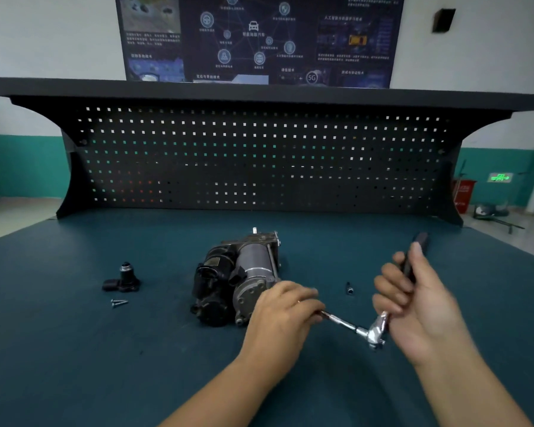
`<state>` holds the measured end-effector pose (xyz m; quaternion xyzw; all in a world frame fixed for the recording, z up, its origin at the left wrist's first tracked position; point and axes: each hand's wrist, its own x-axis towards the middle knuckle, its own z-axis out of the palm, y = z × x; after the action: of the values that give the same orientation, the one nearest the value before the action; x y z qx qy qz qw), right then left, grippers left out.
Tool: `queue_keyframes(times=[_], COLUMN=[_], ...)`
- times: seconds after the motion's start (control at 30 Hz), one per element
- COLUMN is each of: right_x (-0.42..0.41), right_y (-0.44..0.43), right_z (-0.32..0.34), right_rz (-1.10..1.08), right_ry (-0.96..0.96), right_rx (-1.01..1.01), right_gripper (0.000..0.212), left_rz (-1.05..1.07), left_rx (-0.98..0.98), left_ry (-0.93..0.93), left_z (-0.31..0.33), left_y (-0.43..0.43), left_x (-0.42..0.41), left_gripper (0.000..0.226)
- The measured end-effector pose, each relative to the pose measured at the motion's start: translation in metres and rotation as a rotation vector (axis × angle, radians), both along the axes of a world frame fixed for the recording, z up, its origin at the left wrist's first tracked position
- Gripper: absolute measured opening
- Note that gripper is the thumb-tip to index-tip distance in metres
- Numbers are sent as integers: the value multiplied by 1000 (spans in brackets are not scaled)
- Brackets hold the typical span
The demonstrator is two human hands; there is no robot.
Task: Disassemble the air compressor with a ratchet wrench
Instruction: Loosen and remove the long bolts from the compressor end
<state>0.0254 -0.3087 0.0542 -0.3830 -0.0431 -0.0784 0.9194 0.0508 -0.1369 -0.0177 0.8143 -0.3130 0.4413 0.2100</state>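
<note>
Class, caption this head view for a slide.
The right hand grips the ratchet wrench while the left hand holds its extension bar beside the air compressor.

We have a single view, from a wide-angle camera worn on the person's head, looking forward and down across the table (74, 349). It sits close above the table's near part, so both forearms (216, 392) reach in from the bottom of the frame. The air compressor (247, 272) lies just below centre, near the lens. Facing straight ahead, we take in the pegboard (259, 155) at the table's far side, the shelf (259, 90) above it and a poster (259, 38) on the wall (43, 41) behind. Straight edges bow toward the sides.
</note>
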Motion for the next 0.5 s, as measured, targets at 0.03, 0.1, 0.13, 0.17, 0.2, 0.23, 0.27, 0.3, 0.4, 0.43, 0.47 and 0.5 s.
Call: queue_keyframes(times=[0.03, 0.1, 0.13, 0.17, 0.2, 0.23, 0.27, 0.3, 0.4, 0.43, 0.47, 0.5], right_x=[-9, -25, -32, -37, -41, -45, -48, -50, -57, -58, -60, -62], right_y=[9, 28, 38, 46, 55, 63, 69, 73, 81, 83, 85, 87], right_z=[-2, -6, -8, -10, -11, -12, -12, -11, -11, -13, -15, -18], right_rz=[-77, -203, -235, -248, -246, -236, -223, -209, -182, -174, -164, -158], right_ry=[-48, -144, -187, -226, -258, -280, -292, -299, -317, -319, -322, -329], right_rx=[-28, -70, -80, -93, -110, -127, -141, -151, -180, -191, -198, -204], right_gripper=[25, 26, 25, 24, 23, 23, 24, 26, 32, 33, 35, 37], left_rz=[27, 73, 54, 8, -76, -199, -337, -453, -629, -649, -661, -668], left_rx=[-140, -444, -578, -704, -834, -964, -1093, -1205, -1340, -1337, -1322, -1295], left_ry=[77, 361, 576, 797, 996, 1165, 1281, 1338, 1335, 1330, 1328, 1330], left_z=[-5, -11, -11, -9, -7, -4, 0, 4, 8, 7, 7, 8], left_y=[0, -1, -1, -2, -1, 1, 2, 3, 7, 9, 11, 13], left_x=[-7, -23, -27, -27, -24, -20, -19, -19, -23, -24, -24, -24], left_gripper=[18, 12, 7, 17, 29, 38, 40, 36, 19, 18, 18, 18])
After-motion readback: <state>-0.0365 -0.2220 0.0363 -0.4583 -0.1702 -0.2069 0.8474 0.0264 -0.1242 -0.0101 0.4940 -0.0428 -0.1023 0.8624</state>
